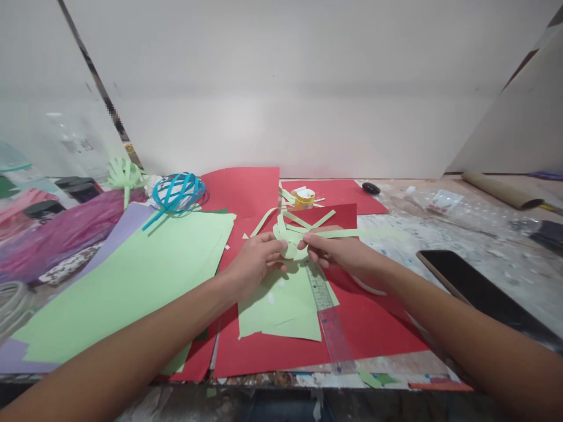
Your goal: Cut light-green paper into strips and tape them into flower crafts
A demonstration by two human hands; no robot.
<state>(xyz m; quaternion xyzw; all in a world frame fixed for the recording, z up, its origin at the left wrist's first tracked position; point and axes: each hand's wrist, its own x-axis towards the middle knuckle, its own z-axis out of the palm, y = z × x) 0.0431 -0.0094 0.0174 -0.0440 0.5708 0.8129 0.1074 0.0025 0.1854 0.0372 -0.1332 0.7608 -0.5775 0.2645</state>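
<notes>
Pale green paper strips, curled into a looped piece (289,241), are between my two hands above a red sheet (373,322). My left hand (259,258) pinches the left side of this piece. On the right, my right hand (328,246) is closed on it with thumb and forefinger, and a long strip (341,233) runs out rightwards past the knuckles. Below the hands lie a light green sheet (281,316) and a clear ruler (332,328). Just behind stands a small yellow glue pot (303,199).
Light green sheets (145,275) cover the left. Behind them are a blue strip ball (179,193) and a green strip piece (125,174). To the right are a phone (484,293), a plastic bottle (475,214) and a cardboard tube (504,190). A white wall (281,88) rises behind.
</notes>
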